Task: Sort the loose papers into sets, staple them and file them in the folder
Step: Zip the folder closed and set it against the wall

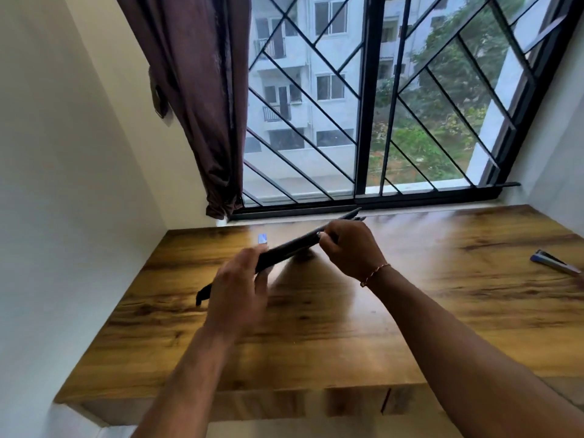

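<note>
Both the left hand (237, 292) and right hand (350, 248) grip the folder (290, 246) above the desk (316, 343); a stapler (553, 262) lies far right.

Folder (284, 251) edge-on (blurred); contents hidden.

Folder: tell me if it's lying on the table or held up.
Held up. The left hand and right hand grip the folder edge-on above the table.
</note>
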